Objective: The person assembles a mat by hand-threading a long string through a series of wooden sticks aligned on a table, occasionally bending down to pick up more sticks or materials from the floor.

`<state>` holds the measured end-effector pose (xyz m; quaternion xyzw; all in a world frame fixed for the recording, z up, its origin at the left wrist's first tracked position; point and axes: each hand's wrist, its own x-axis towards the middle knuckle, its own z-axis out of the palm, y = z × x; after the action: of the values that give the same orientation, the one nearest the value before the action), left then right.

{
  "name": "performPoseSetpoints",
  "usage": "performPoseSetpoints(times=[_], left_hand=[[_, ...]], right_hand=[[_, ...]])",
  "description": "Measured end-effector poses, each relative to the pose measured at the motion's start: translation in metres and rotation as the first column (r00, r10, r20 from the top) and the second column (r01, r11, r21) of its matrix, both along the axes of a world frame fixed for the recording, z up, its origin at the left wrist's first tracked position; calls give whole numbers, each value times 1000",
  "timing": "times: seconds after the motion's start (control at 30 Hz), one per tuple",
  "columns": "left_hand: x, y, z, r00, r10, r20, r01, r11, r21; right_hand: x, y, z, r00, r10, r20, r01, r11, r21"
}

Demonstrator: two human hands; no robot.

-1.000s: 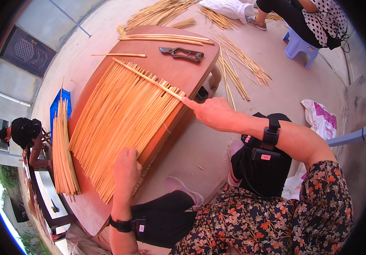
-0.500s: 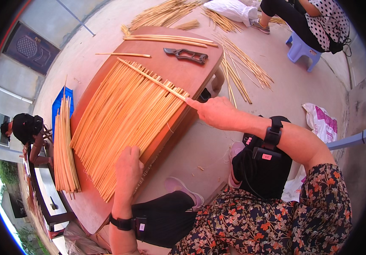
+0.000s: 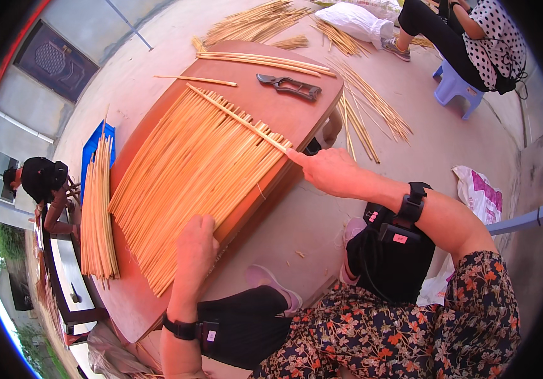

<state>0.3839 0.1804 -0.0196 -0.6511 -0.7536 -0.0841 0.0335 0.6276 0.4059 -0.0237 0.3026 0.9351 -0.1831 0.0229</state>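
Note:
A mat of straight tan stalks (image 3: 183, 183), laid side by side, covers the middle of the reddish-brown table (image 3: 139, 309). One pale stick (image 3: 237, 118) lies crosswise over the mat's far ends. My right hand (image 3: 328, 170) has its index finger on the near right end of that stick, the other fingers curled under; the thumb is hidden. At the mat's near right edge, my left hand (image 3: 196, 249) is closed with its fingers bent over the edge stalks. What lies beneath its fingertips is hidden.
Black-handled pruning shears (image 3: 288, 86) and several loose sticks (image 3: 265, 61) lie at the table's far end. A stalk bundle (image 3: 98, 218) rests along its left side by a blue crate (image 3: 108, 136). More stalks (image 3: 372, 101) lie on the floor near a person on a lilac stool (image 3: 454, 88).
The view has shifted slightly, so the table and the floor things appear a little further right. Both hands keep their places at the stick's end and the mat's edge.

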Motion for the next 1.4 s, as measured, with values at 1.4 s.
performPoseSetpoints(times=[1.4], left_hand=[[3, -18, -8, 998, -53, 37, 49, 992, 114]], right_hand=[[3, -6, -5, 998, -21, -56, 24, 998, 58]])
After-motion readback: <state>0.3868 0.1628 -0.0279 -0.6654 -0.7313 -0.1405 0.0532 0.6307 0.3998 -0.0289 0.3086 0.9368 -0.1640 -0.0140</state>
